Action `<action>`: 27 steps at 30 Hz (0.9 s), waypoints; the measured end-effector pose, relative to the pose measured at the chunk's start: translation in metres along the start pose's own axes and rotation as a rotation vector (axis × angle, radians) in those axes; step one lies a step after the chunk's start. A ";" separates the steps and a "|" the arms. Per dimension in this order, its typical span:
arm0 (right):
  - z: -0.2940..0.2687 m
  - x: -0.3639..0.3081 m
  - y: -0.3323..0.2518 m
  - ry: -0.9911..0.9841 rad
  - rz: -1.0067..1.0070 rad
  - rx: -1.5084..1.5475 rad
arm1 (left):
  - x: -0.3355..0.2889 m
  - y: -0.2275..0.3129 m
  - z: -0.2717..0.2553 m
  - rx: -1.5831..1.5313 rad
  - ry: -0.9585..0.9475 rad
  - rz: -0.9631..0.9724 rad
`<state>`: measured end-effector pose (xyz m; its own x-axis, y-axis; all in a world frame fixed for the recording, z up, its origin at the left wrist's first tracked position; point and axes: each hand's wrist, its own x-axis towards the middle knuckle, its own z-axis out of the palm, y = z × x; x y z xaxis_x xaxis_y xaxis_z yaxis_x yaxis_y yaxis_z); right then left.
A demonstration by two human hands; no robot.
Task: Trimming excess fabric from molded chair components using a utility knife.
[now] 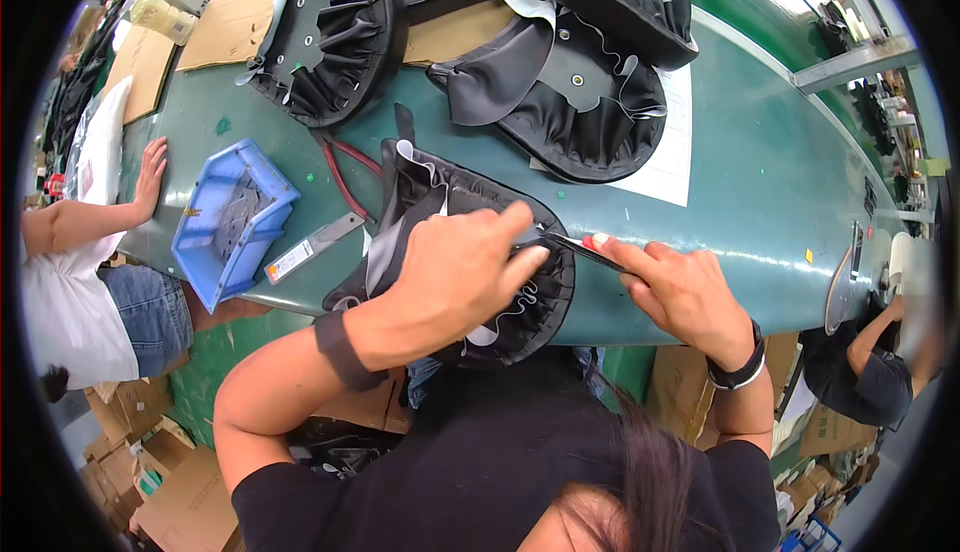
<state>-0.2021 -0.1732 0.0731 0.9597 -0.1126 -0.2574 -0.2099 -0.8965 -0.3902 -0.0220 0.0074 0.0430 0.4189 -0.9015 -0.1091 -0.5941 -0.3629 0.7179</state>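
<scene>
A black padded cushion (551, 309) with a gathered leather-like cover lies at the table's near edge, its underside facing up. My left hand (445, 267) is over the cushion, fingers curled near its middle; what they grip, if anything, is hidden. My right hand (690, 292) is closed around a slim dark metal hand tool (590, 253) with a bit of red by the thumb. The tool's tip points left, close to my left fingertips and the cushion's underside. Its exact kind is not clear.
Red-handled pliers (343, 178), a utility knife (312, 249) and a blue bin (222, 227) of small dark pieces lie left. Similar black cushions (330, 42) are at the back, some on cardboard (228, 14) and paper (668, 157). One person's hand (150, 174) rests on the table's left; another person (865, 377) is at right.
</scene>
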 end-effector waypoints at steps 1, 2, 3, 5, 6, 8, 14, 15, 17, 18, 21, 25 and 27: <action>0.002 0.001 0.002 0.013 -0.009 0.037 | -0.003 0.002 0.005 0.205 -0.043 0.036; 0.004 0.003 0.000 0.015 -0.019 0.039 | -0.006 0.002 0.008 0.410 -0.088 0.067; 0.004 0.004 -0.001 0.037 -0.029 0.047 | -0.007 0.001 0.007 0.410 -0.081 0.087; 0.006 0.003 -0.003 0.061 -0.044 0.064 | -0.004 -0.005 -0.017 0.352 0.080 0.183; 0.008 0.000 -0.002 0.078 0.001 0.049 | -0.005 -0.009 -0.032 0.292 0.243 0.292; 0.013 0.000 0.001 0.106 0.048 0.050 | -0.030 -0.027 -0.060 0.198 0.595 0.120; 0.006 0.001 0.004 0.149 0.056 -0.042 | -0.100 0.016 -0.160 0.336 -0.118 -0.044; 0.001 0.007 0.001 0.158 -0.024 -0.021 | -0.122 0.062 -0.186 0.482 0.202 -0.007; 0.006 0.008 0.002 0.181 0.017 -0.074 | -0.102 0.057 -0.196 0.551 0.486 0.142; 0.009 0.006 0.004 0.193 0.049 -0.088 | -0.077 0.046 -0.194 0.607 0.422 0.295; 0.010 0.010 0.000 0.223 -0.008 -0.085 | -0.021 0.039 -0.179 0.861 0.252 0.664; 0.008 0.009 0.001 0.186 0.026 -0.047 | -0.009 -0.023 -0.084 0.709 -0.034 0.049; 0.006 0.012 0.005 0.180 0.013 -0.017 | -0.031 -0.043 -0.048 0.623 0.010 -0.093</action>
<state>-0.1924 -0.1765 0.0626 0.9753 -0.1974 -0.0995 -0.2204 -0.9014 -0.3728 0.0234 0.0619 0.0482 0.4928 -0.8582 -0.1434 -0.8421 -0.5119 0.1696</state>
